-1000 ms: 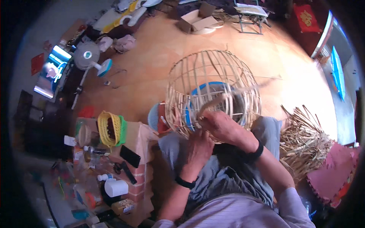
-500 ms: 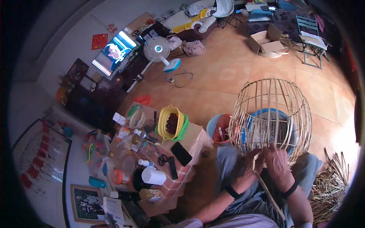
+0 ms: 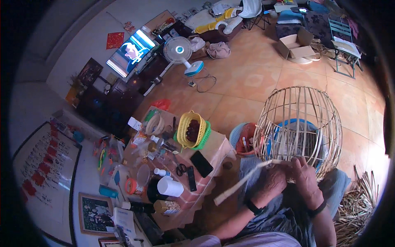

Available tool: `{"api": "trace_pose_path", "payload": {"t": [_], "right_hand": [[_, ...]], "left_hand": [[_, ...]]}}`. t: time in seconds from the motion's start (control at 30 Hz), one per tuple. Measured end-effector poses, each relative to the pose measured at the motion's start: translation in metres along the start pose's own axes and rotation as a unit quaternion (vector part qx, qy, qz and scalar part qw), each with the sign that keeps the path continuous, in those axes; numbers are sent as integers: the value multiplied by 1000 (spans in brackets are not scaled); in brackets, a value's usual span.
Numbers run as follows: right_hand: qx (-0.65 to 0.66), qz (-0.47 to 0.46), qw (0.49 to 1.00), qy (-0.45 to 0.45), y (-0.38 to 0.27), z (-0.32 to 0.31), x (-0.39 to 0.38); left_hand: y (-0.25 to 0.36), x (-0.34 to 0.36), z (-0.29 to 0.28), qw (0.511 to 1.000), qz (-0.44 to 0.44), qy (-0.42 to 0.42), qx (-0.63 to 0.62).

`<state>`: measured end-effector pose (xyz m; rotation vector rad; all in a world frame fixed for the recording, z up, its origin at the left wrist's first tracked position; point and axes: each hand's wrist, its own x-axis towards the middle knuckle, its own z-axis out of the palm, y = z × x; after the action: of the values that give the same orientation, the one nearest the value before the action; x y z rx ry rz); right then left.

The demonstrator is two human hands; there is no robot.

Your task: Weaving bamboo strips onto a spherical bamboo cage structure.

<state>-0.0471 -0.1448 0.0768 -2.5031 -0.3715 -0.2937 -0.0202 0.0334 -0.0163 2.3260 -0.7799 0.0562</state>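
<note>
A large openwork basket (image 3: 297,127) of pale split strips, probably bamboo, leans against my knees with its near edge at my hands. One flat loose strip (image 3: 238,186) runs from that edge out to the left, its free end hanging past my left thigh. My left hand (image 3: 275,178) is closed at the near edge, where the strip passes by its fingers. Beside it my right hand (image 3: 306,177) has bent fingers pinched at the strip and the basket's edge. The fingertips of both hands are partly hidden. Each wrist wears a dark band.
Left of me a low table (image 3: 220,150) bears a yellow basket (image 3: 190,129), scissors (image 3: 181,169), a phone (image 3: 201,164) and bottles. A blue tub (image 3: 271,144) shows through the lattice. Loose strips (image 3: 362,206) are heaped at right. A fan (image 3: 178,50) and cardboard box (image 3: 297,44) stand farther off.
The loose strip has swung from between my forearms to the left side. My hands have shifted slightly at the basket's edge. The view has moved, so the room sits a little farther right.
</note>
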Motion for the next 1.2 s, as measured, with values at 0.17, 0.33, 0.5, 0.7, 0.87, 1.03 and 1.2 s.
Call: {"api": "trace_pose_path", "payload": {"t": [0.17, 0.33, 0.5, 0.7, 0.87, 1.03, 1.2], "right_hand": [[109, 30, 987, 118, 22, 18, -8], [179, 127, 962, 165, 29, 37, -16], [106, 92, 974, 179, 19, 33, -16], [214, 149, 942, 214, 11, 34, -21], [349, 233, 879, 227, 13, 49, -42], [613, 308, 689, 235, 39, 56, -72], [677, 321, 629, 207, 43, 43, -85]], "left_hand": [[31, 18, -21, 997, 52, 20, 59], [34, 18, -31, 997, 58, 18, 54], [32, 24, -25, 995, 3, 24, 100], [49, 39, -34, 995, -31, 61, 68], [42, 39, -31, 995, -95, 22, 31], [39, 40, -21, 994, -84, 56, 37], [26, 34, -6, 996, -74, 46, -10]]}}
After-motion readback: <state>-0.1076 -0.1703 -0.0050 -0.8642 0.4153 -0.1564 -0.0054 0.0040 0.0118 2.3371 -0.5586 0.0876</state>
